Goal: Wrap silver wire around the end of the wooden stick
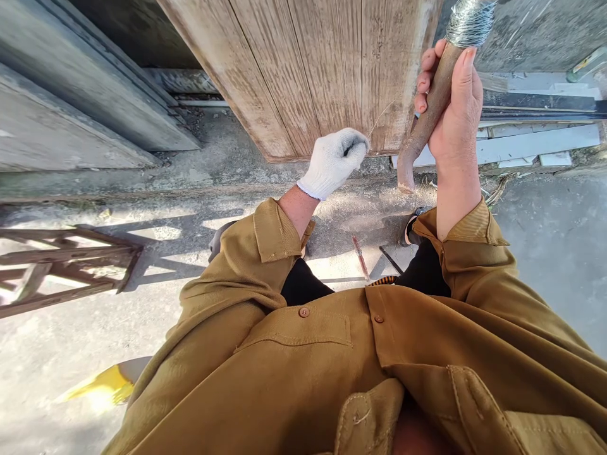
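Note:
My right hand (458, 104) is bare and wrapped round a curved wooden stick (434, 104), held raised and tilted at the upper right. Silvery wire (470, 24) is wound in many turns about the stick's upper part, just above my thumb; the top runs out of view. My left hand (336, 163), in a white knit glove, is closed in a pinch in front of the wooden panel. A thin wire end (380, 117) curves up from its fingertips. Whether that end joins the winding cannot be made out.
A weathered wooden panel (327, 69) leans ahead. Grey boards (85, 82) stand at left, above a slatted wooden frame (61, 262). A reddish tool (360, 258) and a dark rod (391, 260) lie between my feet. White strips (535, 145) are stacked at right.

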Available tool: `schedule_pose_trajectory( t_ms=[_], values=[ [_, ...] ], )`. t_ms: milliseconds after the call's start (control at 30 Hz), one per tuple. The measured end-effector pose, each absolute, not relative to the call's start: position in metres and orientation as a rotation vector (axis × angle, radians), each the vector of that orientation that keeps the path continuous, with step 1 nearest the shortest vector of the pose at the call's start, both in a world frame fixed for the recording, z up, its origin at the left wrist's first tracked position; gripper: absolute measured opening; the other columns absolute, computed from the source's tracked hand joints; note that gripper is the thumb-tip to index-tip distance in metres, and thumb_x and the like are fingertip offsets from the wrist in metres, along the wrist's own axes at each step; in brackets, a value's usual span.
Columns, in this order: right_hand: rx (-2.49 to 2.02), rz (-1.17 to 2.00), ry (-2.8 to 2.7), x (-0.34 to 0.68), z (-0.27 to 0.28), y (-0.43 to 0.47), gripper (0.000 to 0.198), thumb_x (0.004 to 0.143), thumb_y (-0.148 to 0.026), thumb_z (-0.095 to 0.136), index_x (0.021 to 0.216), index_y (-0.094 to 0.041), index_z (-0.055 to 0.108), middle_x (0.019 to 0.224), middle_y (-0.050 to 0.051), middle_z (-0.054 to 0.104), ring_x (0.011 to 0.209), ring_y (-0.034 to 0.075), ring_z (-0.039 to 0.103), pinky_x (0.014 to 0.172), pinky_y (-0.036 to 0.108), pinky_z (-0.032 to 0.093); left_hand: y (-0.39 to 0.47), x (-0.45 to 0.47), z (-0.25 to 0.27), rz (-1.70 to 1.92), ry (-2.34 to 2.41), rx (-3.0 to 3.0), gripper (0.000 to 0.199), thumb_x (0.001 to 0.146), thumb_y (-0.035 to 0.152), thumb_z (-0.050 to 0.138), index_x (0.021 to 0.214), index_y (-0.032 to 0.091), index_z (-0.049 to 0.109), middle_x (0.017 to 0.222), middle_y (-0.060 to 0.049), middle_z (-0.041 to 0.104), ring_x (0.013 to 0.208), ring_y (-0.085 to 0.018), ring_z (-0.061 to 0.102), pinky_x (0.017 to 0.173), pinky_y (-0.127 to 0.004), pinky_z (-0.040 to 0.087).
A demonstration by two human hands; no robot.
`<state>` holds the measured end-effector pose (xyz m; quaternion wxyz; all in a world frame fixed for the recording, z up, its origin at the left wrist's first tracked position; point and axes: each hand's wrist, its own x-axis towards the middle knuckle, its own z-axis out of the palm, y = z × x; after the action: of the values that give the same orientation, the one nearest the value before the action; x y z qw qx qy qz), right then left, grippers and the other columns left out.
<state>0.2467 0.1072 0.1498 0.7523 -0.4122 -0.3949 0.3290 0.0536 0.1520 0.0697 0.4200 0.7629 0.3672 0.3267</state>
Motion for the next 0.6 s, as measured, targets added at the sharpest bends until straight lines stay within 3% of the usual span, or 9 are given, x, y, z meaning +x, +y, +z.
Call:
schedule_pose_trajectory(
  t_ms=[100, 233, 433, 600],
  values=[
    [-0.935, 0.726, -0.866, 0.248, 0.153, 0.103, 0.048, 0.101, -0.085, 0.057, 0.1, -0.041, 0.077, 0.114, 0.003, 0.073, 0.098, 0.026, 0.062, 0.054, 0.04, 0.049, 0.152, 0.056, 0.069, 0.843, 0.902, 1.918, 0.011, 0.093, 0.028, 0.06, 0.093, 0.025, 0.071, 0.076, -0.003, 0.073, 0.075, -0.021, 0.076, 0.07, -0.033, 0.062],
    [-0.91, 0.742, -0.874, 0.248, 0.156, 0.102, 0.044, 0.107, -0.077, 0.055, 0.102, -0.04, 0.077, 0.113, 0.003, 0.071, 0.093, 0.023, 0.059, 0.061, 0.039, 0.052, 0.149, 0.059, 0.073, 0.899, 0.861, 1.808, 0.014, 0.095, 0.032, 0.056, 0.092, 0.024, 0.067, 0.084, -0.003, 0.074, 0.067, -0.017, 0.071, 0.068, -0.036, 0.061],
    [-0.935, 0.721, -0.816, 0.246, 0.159, 0.107, 0.046, 0.105, -0.08, 0.057, 0.099, -0.038, 0.074, 0.107, 0.004, 0.068, 0.089, 0.022, 0.056, 0.061, 0.035, 0.049, 0.146, 0.058, 0.082, 0.717, 0.899, 1.809, 0.026, 0.106, 0.042, 0.05, 0.104, 0.024, 0.068, 0.065, -0.002, 0.063, 0.078, -0.019, 0.073, 0.075, -0.038, 0.061],
    [-0.975, 0.693, -0.816, 0.244, 0.158, 0.108, 0.05, 0.106, -0.083, 0.05, 0.1, -0.038, 0.072, 0.109, 0.004, 0.068, 0.09, 0.023, 0.055, 0.061, 0.036, 0.049, 0.148, 0.061, 0.08, 0.748, 0.873, 1.829, 0.018, 0.104, 0.033, 0.049, 0.1, 0.025, 0.066, 0.072, -0.002, 0.066, 0.077, -0.018, 0.071, 0.077, -0.04, 0.062]
  ],
)
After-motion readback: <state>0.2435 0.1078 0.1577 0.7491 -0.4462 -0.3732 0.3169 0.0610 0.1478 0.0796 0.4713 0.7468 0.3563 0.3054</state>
